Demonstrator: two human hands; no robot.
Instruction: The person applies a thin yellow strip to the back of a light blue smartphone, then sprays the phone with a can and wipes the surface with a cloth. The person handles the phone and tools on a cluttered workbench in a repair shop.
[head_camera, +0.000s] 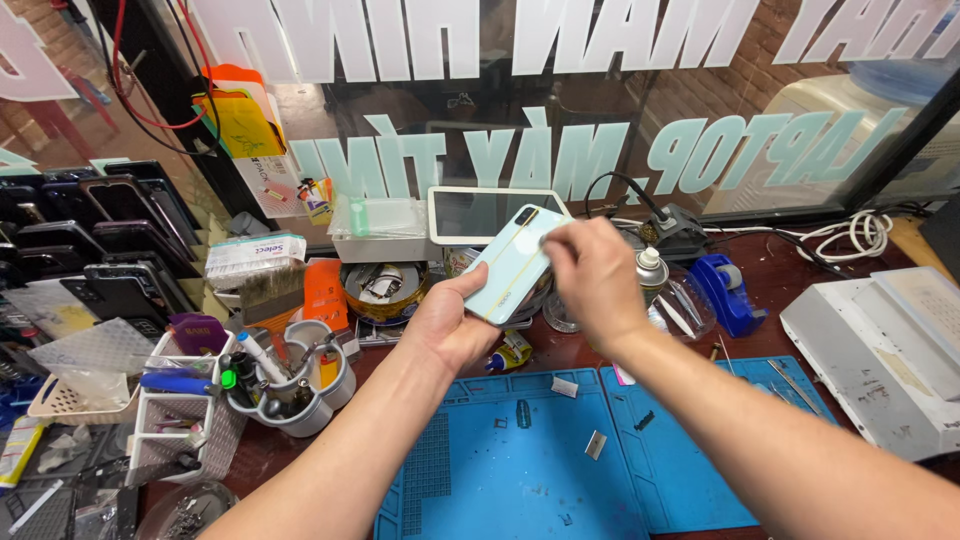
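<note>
Both hands work above my blue silicone mat (500, 470): left hand (455, 325) cradles a pale mint smartphone (512, 262) back-up, right hand (592, 275) pinches closed at its top edge, seemingly wiping it; next calls for light, even pressure.

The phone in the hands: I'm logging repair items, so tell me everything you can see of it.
The phone is a slim slab with a pale mint-white, glossy back facing the camera and a small dark camera block at its upper corner. A thin yellowish line runs along its length. It is held tilted above the blue mat, clear of the bench. The left hand supports its lower end from beneath, and the right hand rests its fingertips on the upper right edge. Its screen side is hidden.
</note>
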